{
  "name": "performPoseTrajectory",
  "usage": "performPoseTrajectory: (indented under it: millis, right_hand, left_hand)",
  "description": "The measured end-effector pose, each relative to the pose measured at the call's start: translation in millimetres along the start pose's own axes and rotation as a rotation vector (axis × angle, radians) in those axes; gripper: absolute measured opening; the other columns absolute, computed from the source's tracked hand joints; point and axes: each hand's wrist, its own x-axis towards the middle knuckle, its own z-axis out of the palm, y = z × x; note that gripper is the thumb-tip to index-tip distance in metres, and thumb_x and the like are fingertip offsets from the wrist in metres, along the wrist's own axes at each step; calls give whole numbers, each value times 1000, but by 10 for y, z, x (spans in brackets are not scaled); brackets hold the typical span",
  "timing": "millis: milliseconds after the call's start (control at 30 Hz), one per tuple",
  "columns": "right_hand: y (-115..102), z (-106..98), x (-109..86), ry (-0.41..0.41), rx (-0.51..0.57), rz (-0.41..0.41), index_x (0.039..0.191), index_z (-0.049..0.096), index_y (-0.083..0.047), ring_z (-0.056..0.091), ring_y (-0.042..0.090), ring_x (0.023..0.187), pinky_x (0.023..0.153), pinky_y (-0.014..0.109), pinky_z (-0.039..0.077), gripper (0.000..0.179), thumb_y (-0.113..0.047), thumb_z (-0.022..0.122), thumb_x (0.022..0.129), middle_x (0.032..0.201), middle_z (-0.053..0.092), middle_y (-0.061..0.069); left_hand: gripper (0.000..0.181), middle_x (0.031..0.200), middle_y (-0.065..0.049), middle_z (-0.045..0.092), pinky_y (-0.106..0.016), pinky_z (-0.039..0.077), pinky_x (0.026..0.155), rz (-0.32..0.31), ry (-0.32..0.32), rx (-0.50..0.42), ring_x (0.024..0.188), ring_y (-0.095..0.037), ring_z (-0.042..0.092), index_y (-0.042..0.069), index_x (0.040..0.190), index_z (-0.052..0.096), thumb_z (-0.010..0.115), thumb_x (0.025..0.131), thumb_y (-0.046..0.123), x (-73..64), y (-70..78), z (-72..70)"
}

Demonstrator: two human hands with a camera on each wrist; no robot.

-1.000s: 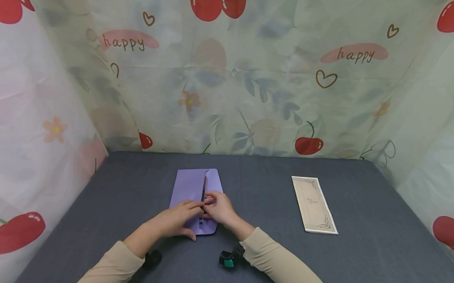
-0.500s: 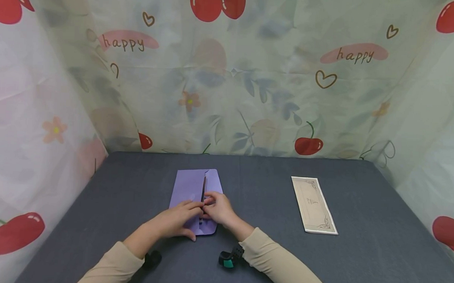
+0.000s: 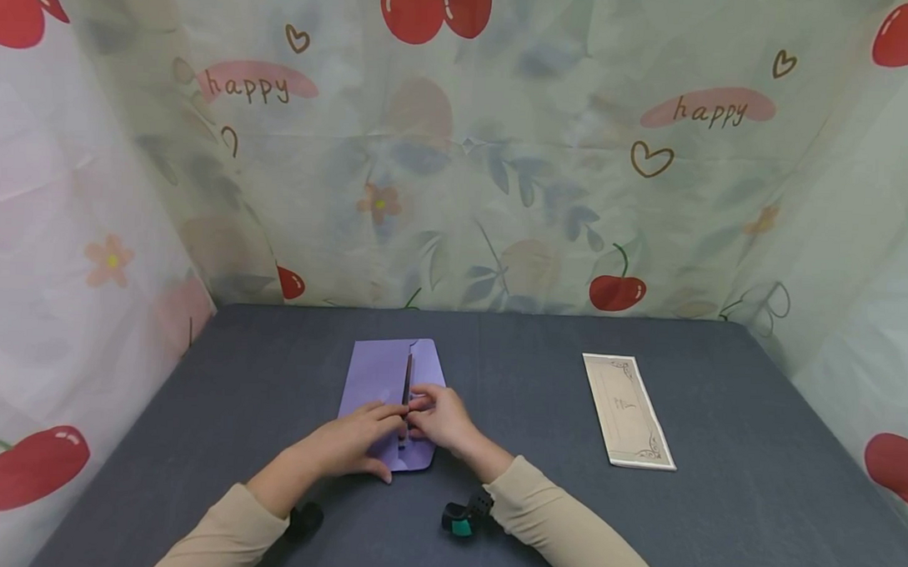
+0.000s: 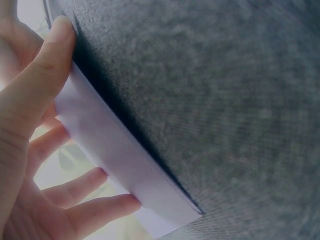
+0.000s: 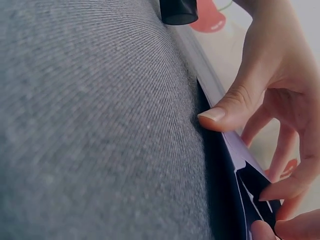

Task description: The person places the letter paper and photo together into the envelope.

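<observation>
A purple envelope (image 3: 376, 372) lies flat on the dark table, its flap to the right and a narrow dark opening down its length. My left hand (image 3: 351, 438) rests on it with extended fingers, their tips at the opening. In the left wrist view, the left thumb (image 4: 55, 50) lies over the envelope's near edge. My right hand (image 3: 442, 418) meets the left at the opening, fingers bent, pinching the envelope's edge there. The right fingertips (image 5: 297, 226) show low in the right wrist view beside the dark gap. The envelope's near left part is hidden under the left hand.
A cream printed slip (image 3: 628, 410) with an ornate border lies on the right of the table (image 3: 525, 403). A black wrist device with a teal patch (image 3: 460, 526) sits by the right sleeve, another (image 3: 306, 520) by the left. Patterned curtains (image 3: 540, 195) stand around the table.
The right hand and forearm have shifted very slightly to the right. The left hand, envelope and slip stay in place.
</observation>
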Motion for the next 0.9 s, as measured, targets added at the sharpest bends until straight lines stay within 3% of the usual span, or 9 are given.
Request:
performPoseTrajectory:
  millis: [433,900]
  right_hand:
    - [39,-166,-59,6,-37,16,120,53,10,69,25,81,64,29,58,39,6,58,81,103,65,26]
    - [83,-532,-194,60,-80,35,115,58,8,67,18,74,63,29,57,32,2,60,83,99,66,21]
  left_hand:
    - [45,132,-15,52,-46,43,97,-22,-23,-8,120,-34,50,11,103,57,78,71,34,5,19,-26]
    - [45,136,-14,50,-46,41,100,-57,-51,-39,123,-32,47,12,105,56,77,72,36,12,28,-30]
